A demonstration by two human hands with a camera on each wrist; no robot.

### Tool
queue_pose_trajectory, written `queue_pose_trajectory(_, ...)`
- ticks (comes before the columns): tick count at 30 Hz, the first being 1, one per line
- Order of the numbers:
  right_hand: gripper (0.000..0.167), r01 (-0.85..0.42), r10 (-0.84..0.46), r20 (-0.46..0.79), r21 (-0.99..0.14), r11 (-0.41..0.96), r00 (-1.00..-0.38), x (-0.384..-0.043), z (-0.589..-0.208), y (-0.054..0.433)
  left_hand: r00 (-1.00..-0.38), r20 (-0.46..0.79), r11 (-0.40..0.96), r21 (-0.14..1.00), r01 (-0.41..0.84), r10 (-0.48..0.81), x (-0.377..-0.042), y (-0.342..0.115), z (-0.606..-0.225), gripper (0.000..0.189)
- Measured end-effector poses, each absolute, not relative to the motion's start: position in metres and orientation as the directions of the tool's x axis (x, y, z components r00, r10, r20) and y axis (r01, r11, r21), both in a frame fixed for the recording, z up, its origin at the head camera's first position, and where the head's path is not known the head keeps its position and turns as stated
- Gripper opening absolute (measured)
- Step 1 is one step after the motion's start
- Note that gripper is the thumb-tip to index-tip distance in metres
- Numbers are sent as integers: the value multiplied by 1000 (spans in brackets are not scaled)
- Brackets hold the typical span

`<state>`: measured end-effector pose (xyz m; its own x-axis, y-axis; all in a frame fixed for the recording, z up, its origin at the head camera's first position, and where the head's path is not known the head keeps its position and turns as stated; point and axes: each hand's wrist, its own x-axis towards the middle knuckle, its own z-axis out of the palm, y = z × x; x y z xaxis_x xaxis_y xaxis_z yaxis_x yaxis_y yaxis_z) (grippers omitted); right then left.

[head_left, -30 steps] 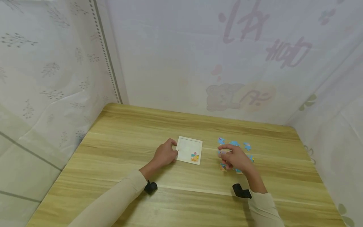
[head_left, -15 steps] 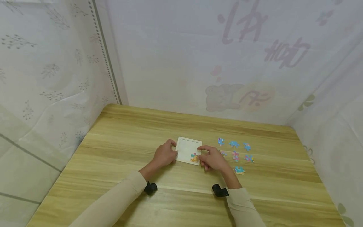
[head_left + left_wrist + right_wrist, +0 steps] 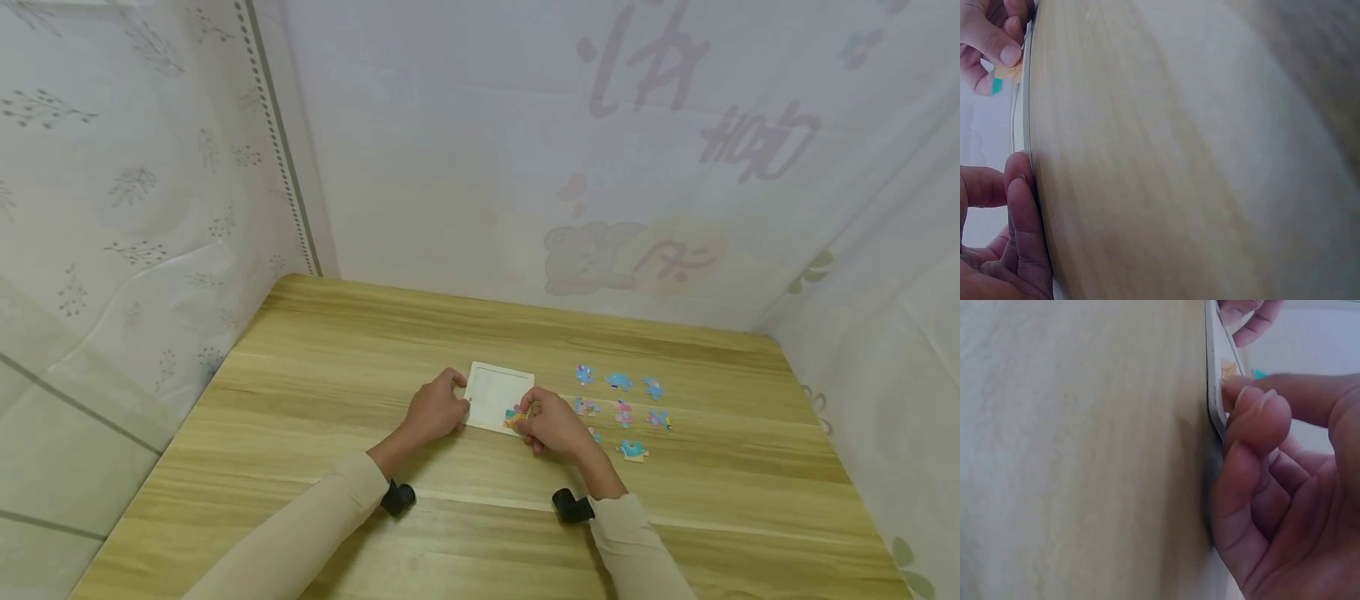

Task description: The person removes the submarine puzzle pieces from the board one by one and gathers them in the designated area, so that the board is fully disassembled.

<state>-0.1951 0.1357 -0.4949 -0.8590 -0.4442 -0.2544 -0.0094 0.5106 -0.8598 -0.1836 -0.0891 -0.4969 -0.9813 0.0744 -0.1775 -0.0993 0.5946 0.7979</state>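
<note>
- From your head view, your left hand [image 3: 437, 408] grips the left edge of the white puzzle tray [image 3: 495, 393] on the tabletop [image 3: 315, 400]; your right hand [image 3: 552, 423] pinches a puzzle piece [image 3: 514, 416] at the tray's near right corner.
- Only your right wrist view shows your fingertips [image 3: 1254, 403] curled against the tray's rim.
- Count one tray, and eight loose pieces [image 3: 619, 382] to its right, one partly hidden.

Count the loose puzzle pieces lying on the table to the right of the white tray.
7 visible. Back row: three. Middle row: three. Front: one. A sliver beside the right hand may be another; the hand could hide more.
</note>
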Motion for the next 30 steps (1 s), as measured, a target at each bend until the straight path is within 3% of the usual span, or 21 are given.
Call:
queue_pose_trajectory(4, 11, -1, -458, -266, -865, 502, -848, -197, -493, 141, -982, -175, 591, 801, -98, 75, -184, -89, -498, 34)
queue_pose_trajectory(12, 21, 32, -447, -260, -890, 455, -856, -201, -472, 191, -983, -169, 599, 795, -93, 71, -185, -89, -498, 35)
queue_pose_trajectory(19, 37, 120, -309, -292, -872, 474, -905, -195, -459, 251, -985, -165, 599, 795, -98, 58, -184, -90, -498, 35)
queue_pose_trajectory(23, 38, 167, -228, -313, -853, 495, -922, -185, -456, 281, -985, -160, 603, 793, -93, 59, -185, -91, -499, 35)
queue_pose_trajectory(30, 41, 271, -165, -386, -839, 472, -908, -164, -461, 324, -985, -160, 608, 789, -89, 64, -186, -90, -500, 34)
